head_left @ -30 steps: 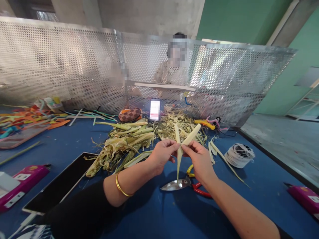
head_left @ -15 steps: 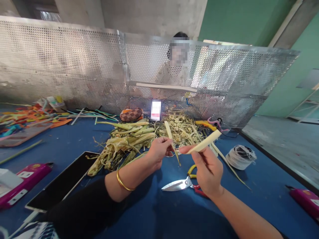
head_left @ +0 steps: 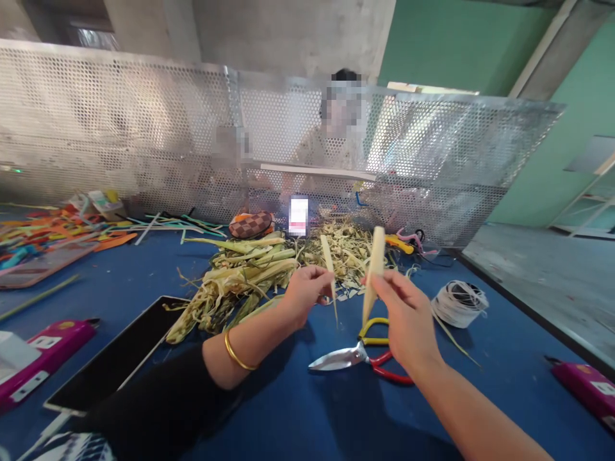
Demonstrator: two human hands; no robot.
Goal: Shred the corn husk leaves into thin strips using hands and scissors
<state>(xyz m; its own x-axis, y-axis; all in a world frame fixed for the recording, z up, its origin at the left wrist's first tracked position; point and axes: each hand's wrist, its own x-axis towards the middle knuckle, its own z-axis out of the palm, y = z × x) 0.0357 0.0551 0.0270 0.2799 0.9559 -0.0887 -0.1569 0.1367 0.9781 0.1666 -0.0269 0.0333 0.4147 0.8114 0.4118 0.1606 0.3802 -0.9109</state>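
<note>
Between its thumb and fingers, my left hand point(head_left: 307, 291) pinches a narrow pale corn husk strip point(head_left: 328, 256) that tapers to a thin tip below. A broader pale corn husk piece point(head_left: 377, 259) stands nearly upright in the grip of my right hand point(head_left: 408, 314). The two pieces are apart, side by side. Scissors point(head_left: 353, 355) with one yellow and one red handle lie on the table just below, blades pointing left. Behind my hands are a heap of husks point(head_left: 250, 275) and a heap of shredded husk scraps point(head_left: 353, 246).
A spool of white cord point(head_left: 460, 303) stands at right. To the left lie a black tablet point(head_left: 120, 352), a magenta power strip point(head_left: 52, 352) and colourful strips point(head_left: 48, 230). A perforated metal screen point(head_left: 144, 134) crosses the back, with a person point(head_left: 331, 150) beyond it. A lit phone point(head_left: 298, 214) leans there.
My right hand has turned its husk piece from slanting right to nearly upright. The left hand's strip hangs straighter. More of the scissors' handles now shows.
</note>
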